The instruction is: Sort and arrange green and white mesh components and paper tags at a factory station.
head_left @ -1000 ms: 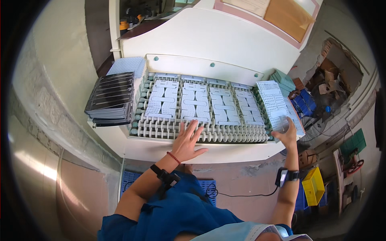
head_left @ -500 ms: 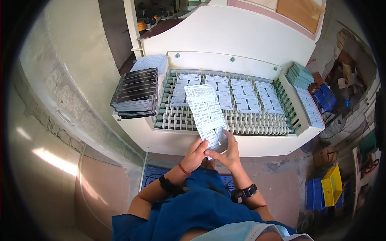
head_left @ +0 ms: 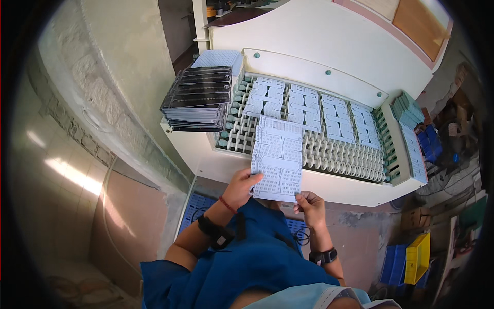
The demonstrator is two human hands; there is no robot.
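Note:
A pale circuit board panel (head_left: 278, 160), with rows of small printed marks and narrow cut-outs, is held between my hands at the near edge of the roller machine. My left hand (head_left: 241, 188) pinches its left edge, thumb on top. At the near right corner, my right hand (head_left: 312, 206) grips it with the thumb above and the fingers beneath. Whether more than one panel is in my hands I cannot tell. Beyond it, several similar panels (head_left: 304, 109) lie side by side on the white rollers (head_left: 343, 158).
Dark flat racks or trays (head_left: 199, 91) are stacked on the machine's left ledge, before a pale blue textured pile (head_left: 218, 59). Greenish stacked pieces (head_left: 406, 109) sit on the right ledge. A yellow crate (head_left: 418, 258) and blue crate (head_left: 394, 264) stand low at right.
The panel has turned straighter and now faces me more fully. My hands, close together before, have spread to its left edge and near right corner. The whole view has shifted and tilted.

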